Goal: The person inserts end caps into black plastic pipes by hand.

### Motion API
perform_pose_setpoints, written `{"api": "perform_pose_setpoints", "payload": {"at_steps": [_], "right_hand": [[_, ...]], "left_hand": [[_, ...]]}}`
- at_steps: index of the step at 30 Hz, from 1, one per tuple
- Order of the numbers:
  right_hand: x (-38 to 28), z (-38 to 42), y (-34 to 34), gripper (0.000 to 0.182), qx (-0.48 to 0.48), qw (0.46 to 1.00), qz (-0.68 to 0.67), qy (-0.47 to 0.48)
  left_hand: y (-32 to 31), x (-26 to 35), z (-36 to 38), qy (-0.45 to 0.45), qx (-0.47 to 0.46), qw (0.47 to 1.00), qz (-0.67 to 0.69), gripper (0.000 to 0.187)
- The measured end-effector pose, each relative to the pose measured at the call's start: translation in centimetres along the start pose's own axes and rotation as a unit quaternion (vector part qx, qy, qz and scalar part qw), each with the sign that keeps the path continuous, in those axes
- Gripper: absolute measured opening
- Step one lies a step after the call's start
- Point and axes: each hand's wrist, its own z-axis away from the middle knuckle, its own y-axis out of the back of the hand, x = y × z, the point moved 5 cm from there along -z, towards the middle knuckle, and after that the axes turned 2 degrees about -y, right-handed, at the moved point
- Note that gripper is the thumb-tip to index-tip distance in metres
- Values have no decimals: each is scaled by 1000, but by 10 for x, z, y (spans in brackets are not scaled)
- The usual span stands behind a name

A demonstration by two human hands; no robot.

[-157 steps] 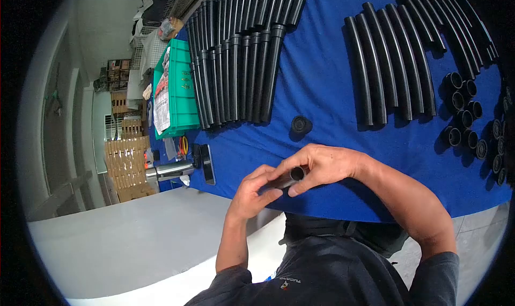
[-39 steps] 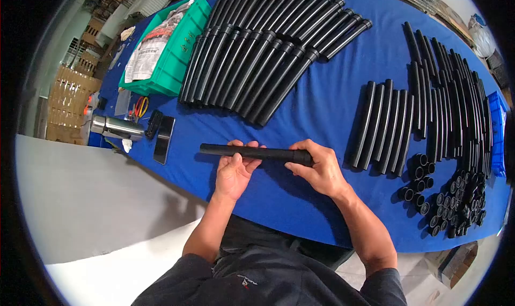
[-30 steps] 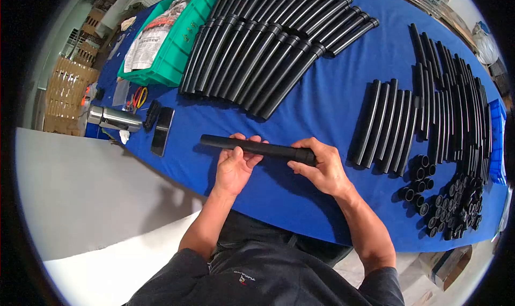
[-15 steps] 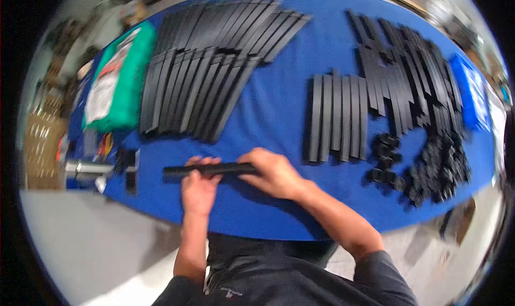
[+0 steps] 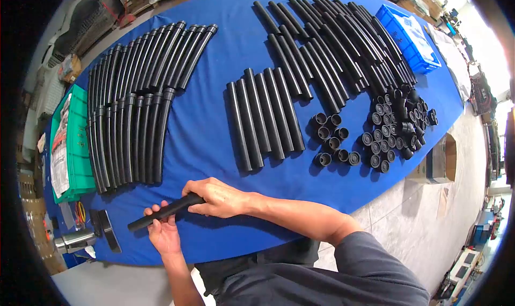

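Observation:
Both hands hold one black tube (image 5: 163,211) over the front part of the blue-covered table, and it slants up to the right. My left hand (image 5: 165,236) cradles its middle from below, with thumb and fingers curled around it. Wrapped over the upper right end is my right hand (image 5: 221,197), which hides that end. In the middle of the table lies a row of several similar tubes (image 5: 265,121). At the left are rows of tubes with caps on their far ends (image 5: 129,134). Loose black caps (image 5: 383,139) sit in clusters at the right.
More black tubes (image 5: 338,48) are piled at the far right beside a blue crate (image 5: 410,40). A green crate (image 5: 78,145) stands at the left edge. Near it lie a dark flat phone-like object (image 5: 110,231) and a silver cylindrical object (image 5: 75,240). An open carton (image 5: 437,161) is on the floor.
My view has swung to the right, so the table's contents sit further left. The tube has gone from nearly level to slanting. Both hands keep hold of it.

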Motion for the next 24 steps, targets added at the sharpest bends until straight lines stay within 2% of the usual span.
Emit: {"api": "perform_pose_setpoints", "payload": {"at_steps": [2,5,6,8,14,17,20,24], "right_hand": [[-3,-1,1,30,-33,997,-23,-59],[2,1,-11,33,67,984,73,148],[-1,2,-17,36,29,987,117,104],[3,4,-25,37,10,983,152,100],[1,3,-13,34,-17,998,34,56],[5,2,-15,31,9,995,57,78],[3,3,-16,29,-8,996,72,48],[5,3,-16,29,2,995,83,53]], "left_hand": [[1,2,0,-2,8,1000,-4,34],[-4,-3,-1,2,48,999,1,35],[-12,-4,-2,8,60,998,-8,34],[-11,-4,-2,13,59,998,-19,34],[-1,-2,-1,22,21,999,-22,32],[-5,-3,-2,14,16,999,-32,32],[-3,-3,-1,9,17,999,-31,32],[-1,-1,-1,4,17,999,-50,32]]}}
